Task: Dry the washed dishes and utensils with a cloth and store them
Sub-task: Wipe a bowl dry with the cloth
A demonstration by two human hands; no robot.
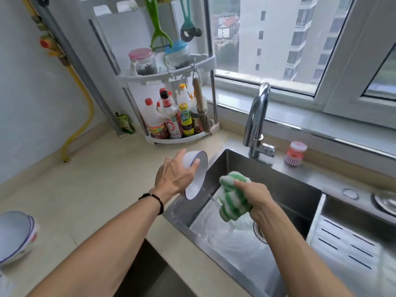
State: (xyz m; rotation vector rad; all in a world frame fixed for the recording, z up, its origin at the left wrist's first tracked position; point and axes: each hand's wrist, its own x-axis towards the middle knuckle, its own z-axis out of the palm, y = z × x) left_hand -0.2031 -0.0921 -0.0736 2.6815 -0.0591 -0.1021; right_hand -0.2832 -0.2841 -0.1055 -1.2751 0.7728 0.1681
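Observation:
My left hand (pixel 174 175) grips a white bowl with a blue rim (pixel 196 176) by its outside, tilted on edge over the left rim of the steel sink (pixel 285 185). My right hand (pixel 255 197) squeezes a green-and-white striped cloth (pixel 232 195) above the basin, and water runs down from the cloth. A stack of similar white bowls (pixel 16 235) stands on the counter at the far left.
A chrome tap (pixel 257 118) rises behind the sink, with a pink dish brush (pixel 294 152) to its right. A corner rack (pixel 171 82) holds bottles, jars and hanging utensils. A slotted drain tray (pixel 347 247) lies right of the basin. Beige counter (pixel 96 189) stretches left.

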